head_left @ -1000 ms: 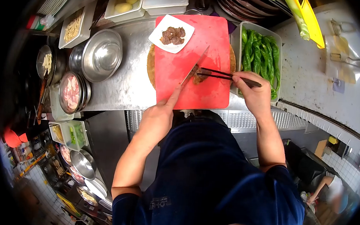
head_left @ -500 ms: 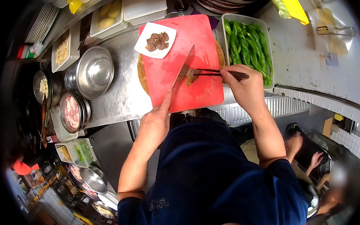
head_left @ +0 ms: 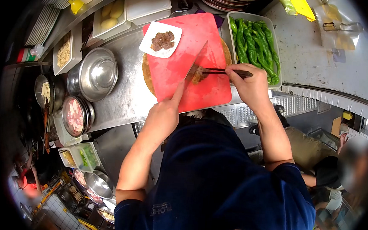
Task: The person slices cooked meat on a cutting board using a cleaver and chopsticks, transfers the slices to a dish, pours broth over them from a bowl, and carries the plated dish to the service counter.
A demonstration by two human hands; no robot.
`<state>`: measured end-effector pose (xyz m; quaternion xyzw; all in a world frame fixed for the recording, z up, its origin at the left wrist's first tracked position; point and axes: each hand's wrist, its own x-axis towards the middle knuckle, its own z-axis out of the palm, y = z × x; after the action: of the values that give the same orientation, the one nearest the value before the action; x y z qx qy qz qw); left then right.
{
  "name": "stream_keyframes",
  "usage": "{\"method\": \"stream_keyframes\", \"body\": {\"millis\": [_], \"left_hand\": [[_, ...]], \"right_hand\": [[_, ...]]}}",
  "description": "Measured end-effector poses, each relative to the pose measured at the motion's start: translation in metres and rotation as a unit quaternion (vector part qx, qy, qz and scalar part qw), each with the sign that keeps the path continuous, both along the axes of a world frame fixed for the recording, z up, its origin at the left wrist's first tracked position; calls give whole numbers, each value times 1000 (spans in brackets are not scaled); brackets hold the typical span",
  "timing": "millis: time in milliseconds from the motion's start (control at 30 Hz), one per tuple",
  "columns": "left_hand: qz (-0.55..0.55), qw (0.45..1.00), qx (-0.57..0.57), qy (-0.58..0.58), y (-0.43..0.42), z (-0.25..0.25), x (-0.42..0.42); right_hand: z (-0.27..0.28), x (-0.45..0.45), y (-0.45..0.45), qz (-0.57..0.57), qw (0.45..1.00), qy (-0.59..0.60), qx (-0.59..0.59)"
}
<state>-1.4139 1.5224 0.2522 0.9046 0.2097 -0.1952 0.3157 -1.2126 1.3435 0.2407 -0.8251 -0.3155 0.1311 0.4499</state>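
The left hand (head_left: 163, 116) wraps a knife (head_left: 197, 60); the right hand (head_left: 252, 85) pinches chopsticks (head_left: 216, 69). Beyond both hands' fingertips, meat (head_left: 199, 78) sits on a red board (head_left: 210, 96). Apparently mid-slicing; the next cut calls for steady pinning.

- Meat piece (head_left: 198, 77): brown, irregular, moist-looking; lies on the red cutting board (head_left: 214, 91), between blade and chopstick tips.
- Knife (head_left: 194, 64): long, narrow blade ending in a point; tip directed away from the person, slanting right; handle hidden in the left hand (head_left: 164, 119); blade just beside the meat.
- Chopsticks (head_left: 216, 69): dark pair, roughly level, slightly spread; thick ends in the right hand (head_left: 250, 84), tips at the meat.
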Motion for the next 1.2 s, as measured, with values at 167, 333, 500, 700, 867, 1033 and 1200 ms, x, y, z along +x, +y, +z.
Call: {"method": "stream_keyframes", "body": {"millis": [167, 333, 500, 700, 867, 1033, 1200], "left_hand": [[-28, 999, 20, -22, 2, 5, 7], [-41, 999, 29, 18, 11, 10, -9], [13, 1000, -24, 15, 6, 6, -8], [-17, 997, 12, -68, -2, -15, -6], [-43, 995, 48, -79, -5, -26, 3], [-40, 995, 70, -60, -14, -54, 3], [-34, 992, 91, -78, -23, -83, 7]], "right_hand": [[-2, 2, 0, -14, 1000, 23, 11], [-6, 0, 1, -22, 999, 20, 18], [-2, 1, 7, -5, 1000, 13, 18], [-5, 10, 2, 4, 1000, 23, 8], [-9, 14, 4, -8, 1000, 12, -6], [-8, 13, 3, -23, 999, 31, 1], [-7, 10, -5, -42, 998, 42, 20]]}}
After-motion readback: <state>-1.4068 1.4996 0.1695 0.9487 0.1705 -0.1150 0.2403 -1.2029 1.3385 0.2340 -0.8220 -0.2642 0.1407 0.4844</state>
